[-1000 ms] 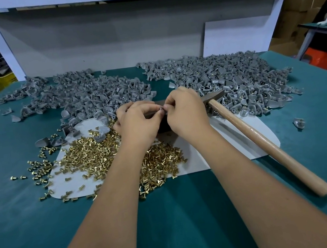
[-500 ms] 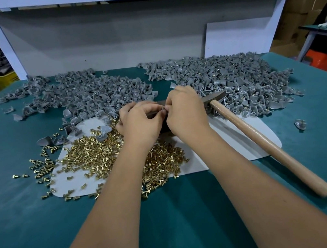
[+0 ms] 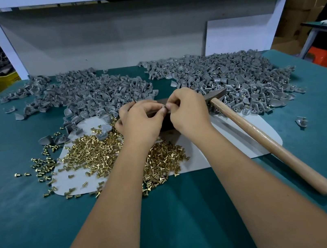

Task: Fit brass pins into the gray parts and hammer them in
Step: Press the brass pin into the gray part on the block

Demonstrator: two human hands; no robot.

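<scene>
Fitting is the step in hand, as far as can be judged: at the centre of the frame the left hand (image 3: pixel 140 121) and the right hand (image 3: pixel 188 109) meet fingertip to fingertip, each grip pinched together on one small piece (image 3: pixel 164 108) held between them just above the desk (image 3: pixel 46 228). The piece is too small and too covered by fingers to tell whether it is a gray part alone or a part with a pin already started.

Loose brass pins (image 3: pixel 99 155) lie in a heap at lower left of the hands, spilling off a white sheet (image 3: pixel 236 144) onto the green surface. Gray parts sit in two piles across the upper middle, the left pile (image 3: pixel 93 94) and the right pile (image 3: pixel 236 78), the right one showing glints of brass. The hammer (image 3: pixel 268 141) rests untouched on the sheet, its head close to the right hand, its wooden handle running toward lower right.

The next move probably calls for seating the pin squarely, setting the part down on a firm spot, keeping the left hand on it, and freeing the right hand to reach the handle.
</scene>
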